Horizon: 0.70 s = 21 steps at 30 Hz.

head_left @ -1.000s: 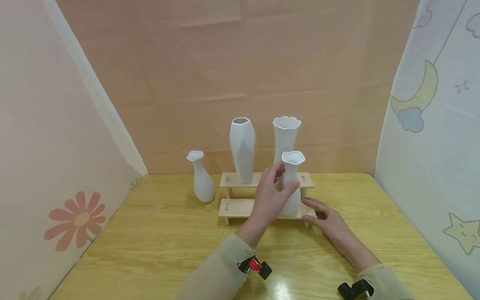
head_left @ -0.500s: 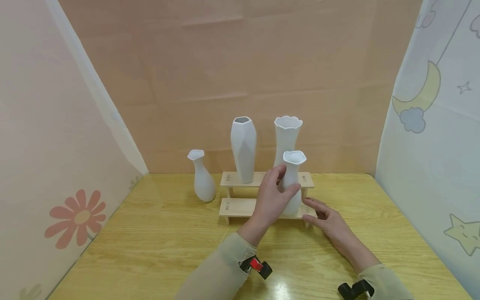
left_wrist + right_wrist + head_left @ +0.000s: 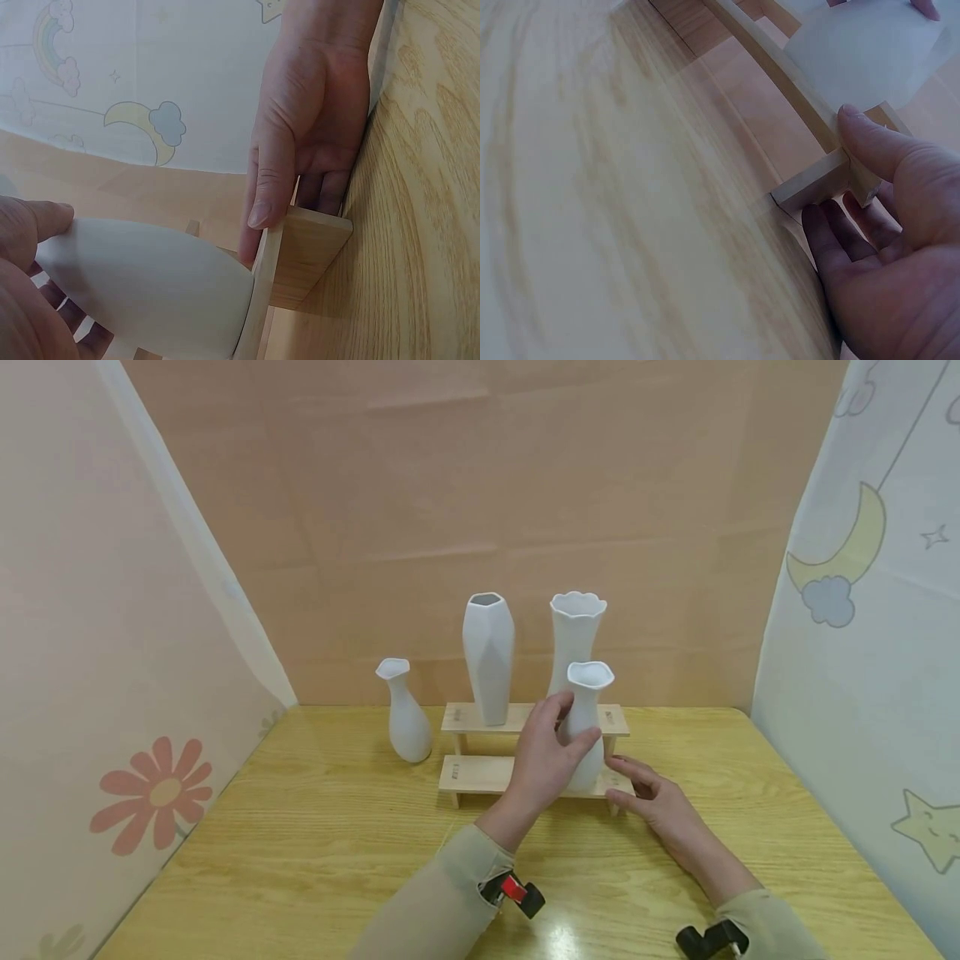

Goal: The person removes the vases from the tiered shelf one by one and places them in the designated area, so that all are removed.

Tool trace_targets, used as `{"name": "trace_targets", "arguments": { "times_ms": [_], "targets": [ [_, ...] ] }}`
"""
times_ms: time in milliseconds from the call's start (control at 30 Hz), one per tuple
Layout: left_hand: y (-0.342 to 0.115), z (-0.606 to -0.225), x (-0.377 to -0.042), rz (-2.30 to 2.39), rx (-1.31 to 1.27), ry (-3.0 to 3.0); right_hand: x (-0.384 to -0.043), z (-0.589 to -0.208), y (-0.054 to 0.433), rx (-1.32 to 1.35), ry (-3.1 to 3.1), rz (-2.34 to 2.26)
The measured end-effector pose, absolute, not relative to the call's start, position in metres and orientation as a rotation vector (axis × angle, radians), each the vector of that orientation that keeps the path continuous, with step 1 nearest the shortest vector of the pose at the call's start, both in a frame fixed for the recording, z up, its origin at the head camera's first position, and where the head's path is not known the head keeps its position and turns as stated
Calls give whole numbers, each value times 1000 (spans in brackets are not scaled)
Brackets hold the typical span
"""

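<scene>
A white vase with a wavy, flared rim (image 3: pixel 589 718) stands upright at the right end of the lower step of a small wooden two-step stand (image 3: pixel 476 774). My left hand (image 3: pixel 538 756) holds this vase by its body, thumb on the near side and fingers around the far side. At the stand's right end, my right hand (image 3: pixel 663 814) grips the lower step. In the right wrist view its thumb (image 3: pixel 866 139) lies on the board's top edge, and its fingers curl beside the leg below. The left wrist view shows the vase's base (image 3: pixel 225 315) against the board.
On the upper step stand a tall faceted white vase (image 3: pixel 489 660) and a scalloped-rim white vase (image 3: pixel 573 639), partly hidden by the front one. A narrow-necked white vase (image 3: pixel 408 722) stands on the wooden table (image 3: pixel 300 843), left of the stand. Printed cloth walls surround the table.
My left fingers sit slightly lower and closer on the vase than before. The right hand and the stand stay put. The head view shifts a little.
</scene>
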<state>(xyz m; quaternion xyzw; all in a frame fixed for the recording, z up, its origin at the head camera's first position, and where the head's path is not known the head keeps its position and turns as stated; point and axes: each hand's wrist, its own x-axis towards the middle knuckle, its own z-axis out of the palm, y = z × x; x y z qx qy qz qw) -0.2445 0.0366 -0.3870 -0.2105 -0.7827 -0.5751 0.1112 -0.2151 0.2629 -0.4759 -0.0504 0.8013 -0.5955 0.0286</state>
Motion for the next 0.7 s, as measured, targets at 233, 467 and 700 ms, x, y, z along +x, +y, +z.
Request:
{"name": "trace_targets", "arguments": {
  "times_ms": [233,467,700],
  "targets": [
    [36,-386,-244,-1672,-615,-2305,-215,-476,263,-164,2470,-1845],
    [36,-384,-244,-1617,-625,-2308,-215,-476,263,-148,2478,-1828],
    [28,-378,-238,-1629,-653,-2305,-216,-477,264,-136,2485,-1818]
  ]
}}
